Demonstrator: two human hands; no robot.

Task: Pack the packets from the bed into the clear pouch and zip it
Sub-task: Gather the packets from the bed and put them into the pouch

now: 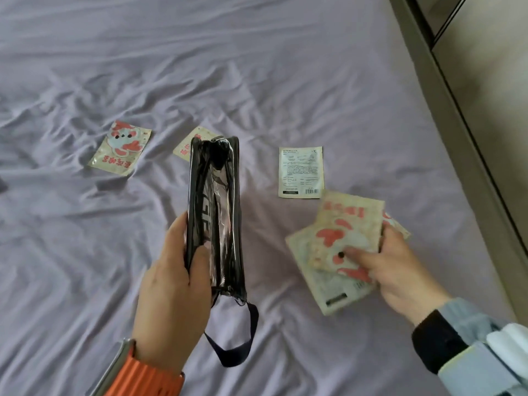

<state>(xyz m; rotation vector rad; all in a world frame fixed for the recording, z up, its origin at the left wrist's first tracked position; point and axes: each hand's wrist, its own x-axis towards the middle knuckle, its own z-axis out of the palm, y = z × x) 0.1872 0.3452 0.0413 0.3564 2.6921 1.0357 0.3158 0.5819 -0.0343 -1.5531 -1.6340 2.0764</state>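
My left hand [174, 284] grips the clear pouch [217, 212] by its near end and holds it above the bed with its black-edged mouth unzipped and facing up. A dark strap loop [237, 338] hangs below it. My right hand [400, 267] is closed on a fanned stack of cream packets with red prints [337, 241], to the right of the pouch. On the bed lie one packet face up at the left [120, 148], one partly hidden behind the pouch [190, 142], and one turned text-side up [301, 172] just beyond the stack.
The lilac, wrinkled bedsheet [257, 67] fills most of the view. The bed's right edge meets a grey frame and a beige floor with furniture [471, 81] at the upper right.
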